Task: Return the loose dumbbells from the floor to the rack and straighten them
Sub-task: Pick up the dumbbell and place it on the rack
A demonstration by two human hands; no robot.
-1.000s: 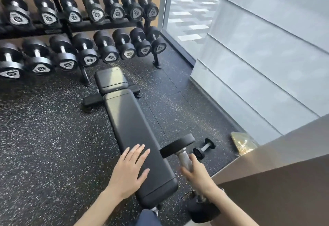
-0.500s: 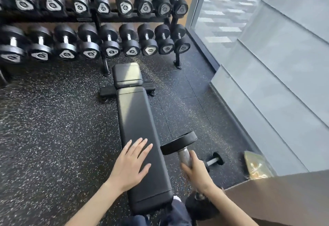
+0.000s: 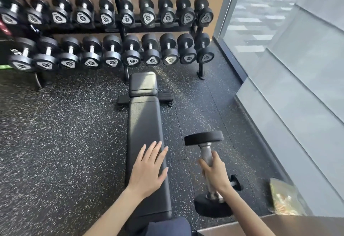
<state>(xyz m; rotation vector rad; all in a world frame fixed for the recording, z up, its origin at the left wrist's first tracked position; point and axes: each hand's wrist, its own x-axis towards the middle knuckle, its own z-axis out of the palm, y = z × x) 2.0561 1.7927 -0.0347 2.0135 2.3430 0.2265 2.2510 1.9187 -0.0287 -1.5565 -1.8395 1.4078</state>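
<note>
Dumbbell (image 3: 204, 138) stands on end just right of the bench (image 3: 143, 116), the right hand (image 3: 216, 172) clamped round its handle. Smaller dumbbell (image 3: 236, 182) lies on the floor (image 3: 55, 124) just behind. Left hand (image 3: 149, 170) lies flat on the bench, fingers apart. Rack (image 3: 158, 29) stands well beyond.

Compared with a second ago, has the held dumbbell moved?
Yes: the dumbbell has tilted right, its top head now clear of the weight bench.
</note>
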